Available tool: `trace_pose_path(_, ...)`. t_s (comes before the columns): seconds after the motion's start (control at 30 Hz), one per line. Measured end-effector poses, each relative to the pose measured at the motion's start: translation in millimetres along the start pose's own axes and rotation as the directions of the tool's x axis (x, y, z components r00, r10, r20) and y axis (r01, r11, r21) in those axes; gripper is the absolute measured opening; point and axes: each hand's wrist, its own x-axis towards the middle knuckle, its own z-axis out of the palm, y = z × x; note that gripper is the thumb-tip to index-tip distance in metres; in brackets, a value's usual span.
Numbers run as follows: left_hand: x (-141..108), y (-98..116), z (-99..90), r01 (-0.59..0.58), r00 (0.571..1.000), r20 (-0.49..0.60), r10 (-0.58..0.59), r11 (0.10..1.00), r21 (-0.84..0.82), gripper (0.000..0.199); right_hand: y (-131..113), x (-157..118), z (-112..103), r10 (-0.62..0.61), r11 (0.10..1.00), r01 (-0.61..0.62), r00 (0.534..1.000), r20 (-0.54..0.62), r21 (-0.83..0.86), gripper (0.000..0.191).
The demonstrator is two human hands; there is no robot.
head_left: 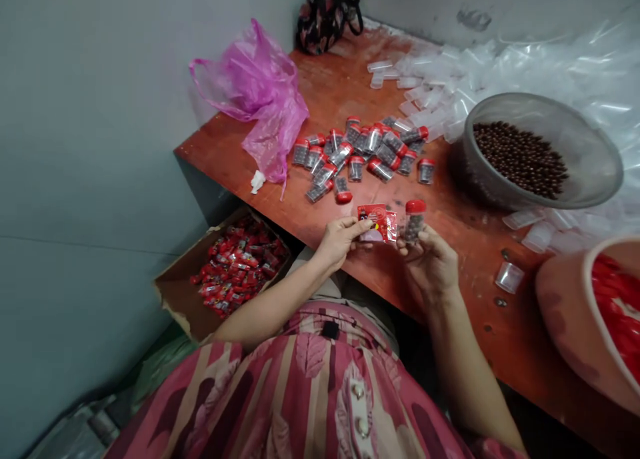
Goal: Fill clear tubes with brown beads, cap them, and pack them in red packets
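Over the table's front edge, my left hand (341,243) pinches a flat red printed packet (377,223) between thumb and fingers. Just to its right, my right hand (434,259) holds a small clear bottle (415,222) upright, with a red cap and dark beads inside. The packet's right end is close to the bottle; whether they touch is unclear. Behind both hands lies a heap of similar red-capped filled bottles (373,145) on the reddish table (340,75).
A grey bowl (545,102) of dark beads stands right, before many clear empty bottles (450,79). A pink tub (565,312) holds red pieces. A pink plastic bag (270,99) lies left. Below is a cardboard box (183,299) of red-wrapped items. A dark bag (327,19) sits at the back.
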Motion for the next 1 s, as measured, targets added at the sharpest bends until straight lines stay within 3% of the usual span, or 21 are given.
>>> trace_pose_path(0.07,-2,-3,0.8,-0.1,0.995,0.043,0.094,0.981,0.164,0.033,1,-5,2,-0.026,1.0,0.026,1.0,0.001,0.013,0.016)
trace_pose_path(0.17,-5,-4,-0.4,-0.293,0.956,0.125,0.266,0.83,0.475,0.032,0,-6,4,-0.013,1.0,0.014,0.999,0.048,-0.027,0.017)
trace_pose_path(0.23,-7,-4,-0.4,-0.344,0.938,0.168,0.304,0.747,0.569,0.029,0,-7,4,-0.016,0.999,0.018,0.999,0.038,-0.04,0.016)
trace_pose_path(0.27,-8,-5,0.2,-0.333,0.943,0.176,0.284,0.754,0.566,0.028,0,-6,4,-0.03,0.999,0.03,0.999,0.019,-0.039,0.016)
trace_pose_path(0.4,-11,-11,5.5,-0.139,0.98,0.183,0.073,0.916,0.375,0.031,1,-5,2,-0.043,0.999,0.043,0.999,-0.008,0.002,0.016)
trace_pose_path(0.5,-9,-14,9.1,-0.098,0.988,0.14,0.06,0.954,0.284,0.031,3,-6,-2,-0.056,0.998,0.059,0.996,-0.067,0.037,0.016)
trace_pose_path(0.6,-5,-12,10.1,-0.032,0.999,0.007,0.031,0.994,0.103,0.032,9,-13,-9,-0.148,0.988,0.154,0.974,-0.17,0.022,0.015)
trace_pose_path(0.73,-2,-9,8.8,0.043,0.994,-0.097,-0.056,0.991,-0.128,0.032,23,-38,-14,-0.191,0.978,0.177,0.972,-0.135,-0.105,0.013)
trace_pose_path(0.87,-1,-9,9.6,0.059,0.991,-0.1,-0.089,0.962,-0.267,0.021,34,-62,-4,-0.178,0.962,0.156,0.981,-0.079,-0.225,0.014)
trace_pose_path(1.0,-3,-10,14.6,0.097,0.986,-0.097,-0.137,0.936,-0.339,0.016,42,-67,6,-0.181,0.942,0.145,0.979,-0.092,-0.302,0.019)
